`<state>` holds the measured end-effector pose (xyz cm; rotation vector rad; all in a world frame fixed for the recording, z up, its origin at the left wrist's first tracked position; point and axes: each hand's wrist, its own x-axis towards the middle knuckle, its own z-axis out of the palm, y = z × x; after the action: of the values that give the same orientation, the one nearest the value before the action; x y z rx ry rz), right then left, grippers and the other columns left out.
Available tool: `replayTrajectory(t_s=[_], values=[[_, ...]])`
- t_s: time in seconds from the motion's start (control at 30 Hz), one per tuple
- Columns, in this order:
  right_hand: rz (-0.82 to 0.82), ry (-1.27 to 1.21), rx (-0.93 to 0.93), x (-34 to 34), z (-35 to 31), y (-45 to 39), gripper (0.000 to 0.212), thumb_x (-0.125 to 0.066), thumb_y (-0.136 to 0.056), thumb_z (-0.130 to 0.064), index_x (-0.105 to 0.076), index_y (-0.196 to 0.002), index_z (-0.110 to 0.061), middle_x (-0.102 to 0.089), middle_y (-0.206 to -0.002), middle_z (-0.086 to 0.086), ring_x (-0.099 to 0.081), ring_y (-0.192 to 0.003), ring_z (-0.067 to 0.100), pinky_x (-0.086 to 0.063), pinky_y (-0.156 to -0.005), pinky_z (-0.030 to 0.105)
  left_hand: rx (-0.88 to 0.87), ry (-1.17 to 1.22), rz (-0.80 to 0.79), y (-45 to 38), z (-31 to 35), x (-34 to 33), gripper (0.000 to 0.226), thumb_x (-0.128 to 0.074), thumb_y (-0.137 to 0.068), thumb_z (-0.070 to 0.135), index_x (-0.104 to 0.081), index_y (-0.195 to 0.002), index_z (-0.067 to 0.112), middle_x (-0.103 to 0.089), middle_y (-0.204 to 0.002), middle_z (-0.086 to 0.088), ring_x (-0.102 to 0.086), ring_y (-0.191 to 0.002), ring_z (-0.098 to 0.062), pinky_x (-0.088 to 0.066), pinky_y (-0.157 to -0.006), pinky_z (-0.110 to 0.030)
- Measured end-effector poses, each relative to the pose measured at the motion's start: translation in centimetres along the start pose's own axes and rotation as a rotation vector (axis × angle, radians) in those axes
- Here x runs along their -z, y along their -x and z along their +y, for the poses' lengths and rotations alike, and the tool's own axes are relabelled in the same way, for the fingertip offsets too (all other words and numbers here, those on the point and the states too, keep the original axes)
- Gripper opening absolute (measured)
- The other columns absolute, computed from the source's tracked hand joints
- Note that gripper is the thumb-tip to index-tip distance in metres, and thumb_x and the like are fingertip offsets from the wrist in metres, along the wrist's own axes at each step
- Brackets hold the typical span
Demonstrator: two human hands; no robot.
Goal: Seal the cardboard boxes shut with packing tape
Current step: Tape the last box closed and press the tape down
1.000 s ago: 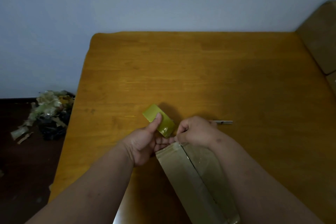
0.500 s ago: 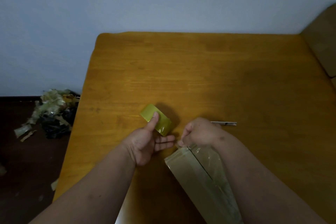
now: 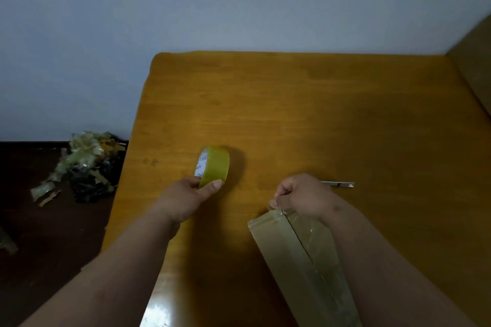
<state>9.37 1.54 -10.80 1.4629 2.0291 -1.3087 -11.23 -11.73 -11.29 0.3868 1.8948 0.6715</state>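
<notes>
A long narrow cardboard box [image 3: 281, 249] lies on the wooden table [image 3: 318, 114], running from the middle toward the bottom right, with clear tape along its top. My left hand [image 3: 186, 196] holds a yellowish tape roll [image 3: 214, 164] that stands on its edge to the left of the box, thumb on its outer face. My right hand [image 3: 300, 195] is curled at the box's far end, and its fingertips pinch something small there, seemingly the tape's end. My right forearm covers part of the box's right side.
A slim metal cutter [image 3: 338, 184] lies on the table just behind my right hand. More cardboard [image 3: 475, 69] leans at the table's right edge. On the dark floor to the left lies a heap of crumpled tape scraps [image 3: 85, 164].
My left hand has carried the tape roll up and left, away from the box, and the roll now stands on its edge. The right hand stays at the box's far end.
</notes>
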Motion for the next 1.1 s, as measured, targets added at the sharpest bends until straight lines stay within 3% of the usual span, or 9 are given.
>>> replayTrajectory(t_s=[0.13, 0.23, 0.5, 0.63, 0.77, 0.87, 0.97, 1.1], values=[[-0.004, -0.013, -0.010, -0.1, -0.2, -0.1, 0.022, -0.079, -0.076, -0.041, -0.066, -0.065, -0.028, -0.066, -0.070, -0.013, -0.062, -0.092, 0.016, -0.043, -0.099, 0.044, 0.038, 0.046, -0.032, -0.1, -0.7, 0.7, 0.066, -0.078, -0.073, 0.049, -0.059, -0.127, 0.016, -0.063, -0.125, -0.003, -0.059, -0.111, -0.022, -0.045, -0.096, -0.036], [0.000, -0.003, -0.009, -0.3, -0.4, -0.1, 0.020, -0.079, -0.078, -0.038, -0.066, -0.067, -0.026, -0.067, -0.071, -0.012, -0.064, -0.084, 0.011, -0.045, -0.099, 0.043, 0.055, 0.060, -0.078, 0.1, -1.1, 0.7, 0.041, -0.076, -0.082, 0.033, -0.060, -0.117, 0.017, -0.066, -0.111, -0.003, -0.064, -0.091, -0.018, -0.046, -0.070, -0.027], [0.032, -0.047, -0.002, -0.6, -0.4, 0.0, 0.018, -0.080, -0.078, -0.032, -0.068, -0.068, -0.024, -0.072, -0.074, -0.009, -0.070, -0.085, 0.015, -0.051, -0.095, 0.044, -0.032, -0.109, 0.000, 0.2, -1.7, 0.9, 0.024, -0.068, -0.089, 0.005, -0.066, -0.111, 0.016, -0.066, -0.087, -0.003, -0.059, -0.067, -0.013, -0.043, -0.050, -0.016], [0.035, -0.078, -0.001, -0.8, -0.2, 0.0, 0.017, -0.079, -0.077, -0.032, -0.068, -0.066, -0.024, -0.073, -0.075, -0.008, -0.070, -0.084, 0.016, -0.054, -0.092, 0.044, -0.109, -0.382, 0.134, -0.5, -2.0, 1.0, 0.040, -0.074, -0.084, 0.021, -0.063, -0.123, 0.023, -0.069, -0.107, -0.002, -0.064, -0.088, -0.018, -0.052, -0.073, -0.030], [0.063, -0.087, 0.012, -1.2, 0.1, -0.2, 0.018, -0.081, -0.074, -0.037, -0.068, -0.061, -0.036, -0.071, -0.067, -0.010, -0.067, -0.074, 0.013, -0.053, -0.092, 0.042, -0.137, -0.650, 0.212, -0.1, -1.5, 1.0, 0.067, -0.077, -0.077, 0.048, -0.051, -0.135, 0.030, -0.059, -0.121, -0.003, -0.060, -0.092, -0.017, -0.045, -0.067, -0.027], [0.068, -0.099, 0.009, -1.4, 0.1, -0.2, 0.020, -0.082, -0.073, -0.039, -0.067, -0.061, -0.032, -0.071, -0.068, -0.009, -0.067, -0.075, 0.014, -0.052, -0.091, 0.041, -0.144, -0.704, 0.277, 0.2, -2.1, 1.0, 0.061, -0.075, -0.079, 0.052, -0.052, -0.132, 0.030, -0.045, -0.125, -0.005, -0.051, -0.075, -0.012, -0.044, -0.070, -0.026], [0.079, -0.100, 0.015, -1.4, 0.1, -0.1, 0.020, -0.081, -0.074, -0.038, -0.068, -0.062, -0.029, -0.074, -0.074, -0.007, -0.070, -0.082, 0.017, -0.052, -0.092, 0.042, -0.175, -0.719, 0.302, 0.3, -3.4, 1.1, 0.055, -0.072, -0.083, 0.048, -0.054, -0.132, 0.027, -0.043, -0.126, -0.004, -0.053, -0.085, -0.017, -0.048, -0.078, -0.029], [0.083, -0.097, 0.020, -1.5, 0.1, 0.0, 0.019, -0.080, -0.077, -0.037, -0.069, -0.069, -0.024, -0.071, -0.072, -0.008, -0.066, -0.074, 0.013, -0.053, -0.086, 0.041, -0.178, -0.670, 0.347, 0.4, -5.1, 0.9, 0.050, -0.066, -0.087, 0.050, -0.054, -0.132, 0.032, -0.047, -0.126, -0.001, -0.058, -0.100, -0.020, -0.050, -0.076, -0.032]])
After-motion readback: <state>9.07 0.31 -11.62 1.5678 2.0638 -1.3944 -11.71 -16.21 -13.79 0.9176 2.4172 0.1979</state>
